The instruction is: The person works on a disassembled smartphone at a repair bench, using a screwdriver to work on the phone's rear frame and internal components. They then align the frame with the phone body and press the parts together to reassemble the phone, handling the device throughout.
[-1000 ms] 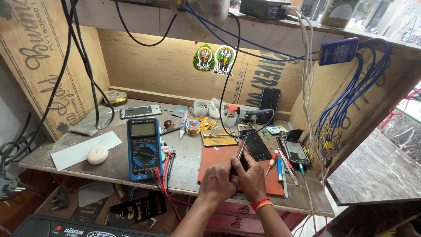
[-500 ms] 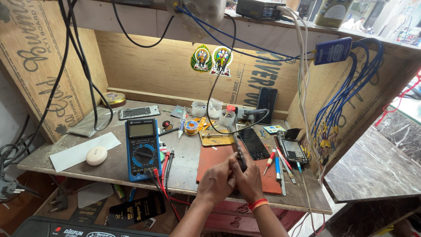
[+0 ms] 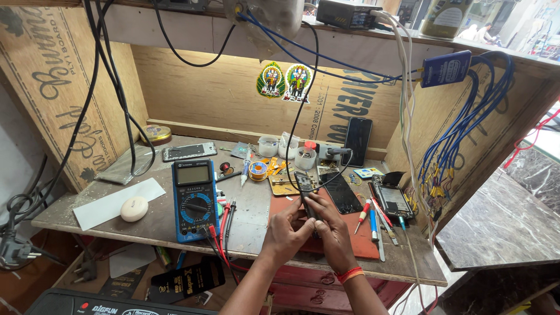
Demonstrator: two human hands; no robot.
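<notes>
At a cluttered plywood repair counter (image 3: 146, 219), a person's left hand (image 3: 284, 230) and right hand (image 3: 333, 230) meet over a red work mat (image 3: 361, 242). Both are closed on a narrow dark circuit board (image 3: 304, 185) that stands nearly upright between them, its top end rising just above the fingertips. Each grip is tight, the fingers curled round the board's lower part, which they hide. An orange-red band (image 3: 350, 274) circles the right wrist. Just beyond the grip lies a black phone screen (image 3: 340, 192), flat on the mat. Right of the grip are a red-handled screwdriver (image 3: 362, 216) and an opened phone body (image 3: 395, 201). Left of the grip sits a blue multimeter (image 3: 193, 200), its red and black probes (image 3: 224, 219) between it and the left hand. Farther left rest a white oval case (image 3: 134, 208) and a sheet of white paper (image 3: 119, 203).
</notes>
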